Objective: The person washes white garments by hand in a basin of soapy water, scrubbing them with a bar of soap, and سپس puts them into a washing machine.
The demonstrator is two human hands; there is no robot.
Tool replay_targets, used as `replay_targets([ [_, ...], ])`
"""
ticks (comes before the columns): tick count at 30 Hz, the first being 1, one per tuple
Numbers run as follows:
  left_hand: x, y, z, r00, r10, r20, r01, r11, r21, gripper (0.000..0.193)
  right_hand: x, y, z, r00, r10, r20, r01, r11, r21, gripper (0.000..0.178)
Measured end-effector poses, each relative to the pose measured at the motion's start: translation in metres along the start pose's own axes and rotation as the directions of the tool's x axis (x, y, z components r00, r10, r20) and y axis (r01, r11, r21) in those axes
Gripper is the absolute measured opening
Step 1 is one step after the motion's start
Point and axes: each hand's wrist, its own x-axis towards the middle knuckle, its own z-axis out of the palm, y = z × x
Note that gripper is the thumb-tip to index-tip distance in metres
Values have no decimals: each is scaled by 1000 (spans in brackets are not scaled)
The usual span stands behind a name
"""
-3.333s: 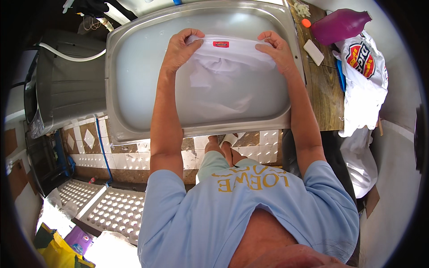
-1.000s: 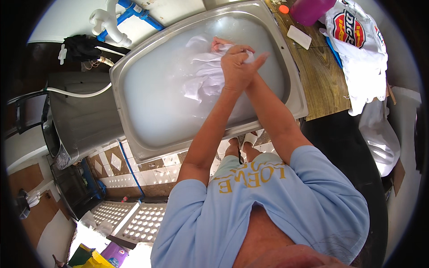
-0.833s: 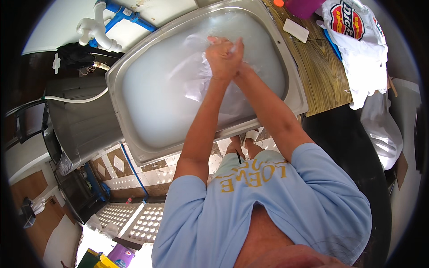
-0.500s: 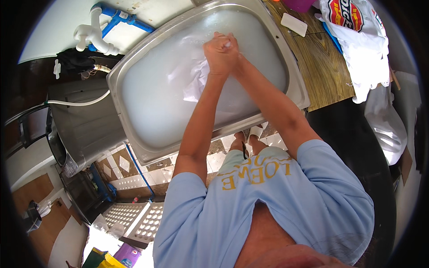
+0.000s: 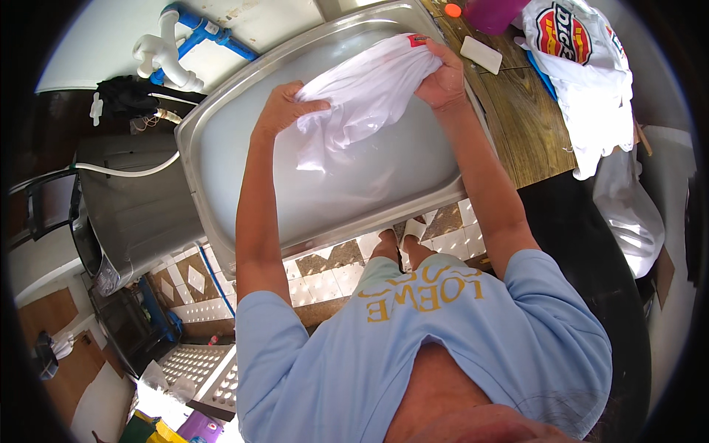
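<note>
A wet white garment (image 5: 362, 92) is stretched between my two hands, above cloudy whitish water. My left hand (image 5: 284, 109) grips its left end, thumb lying over the cloth. At the opposite end, my right hand (image 5: 445, 80) holds the bunched fabric beside a small red label (image 5: 418, 40). Loose folds hang down in the middle toward the water. Beneath lies the wide metal sink basin (image 5: 193, 173), filled with the milky water.
On the wooden counter (image 5: 528, 133) to the right lie a white rectangular block (image 5: 481, 55), an orange cap (image 5: 453, 10), a purple container (image 5: 489, 13) and a white printed shirt (image 5: 587, 96). White and blue pipes (image 5: 164, 55) run at the upper left. A grey appliance (image 5: 140, 199) stands left.
My hands were clasped together over the water, with the garment trailing in it. They have moved apart, left and right, lifting the garment and spreading it between them.
</note>
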Motion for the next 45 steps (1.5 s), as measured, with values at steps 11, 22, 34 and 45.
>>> replay_targets([
  [11, 5, 96, 164, 609, 617, -497, -595, 771, 227, 30, 63, 85, -107, 838, 447, 313, -532, 796, 289, 22],
  [22, 39, 76, 137, 505, 570, -648, -583, 779, 232, 36, 28, 95, -54, 986, 79, 145, -109, 971, 212, 34],
  [34, -17, 49, 67, 729, 429, -533, -202, 879, 432, 48, -9, -14, 11, 988, 18, -151, -90, 870, -484, 30],
  [45, -19, 40, 53, 955, 152, -254, -296, 492, -819, 24, 7, 5, -16, 860, 31, -509, -138, 975, -175, 18],
])
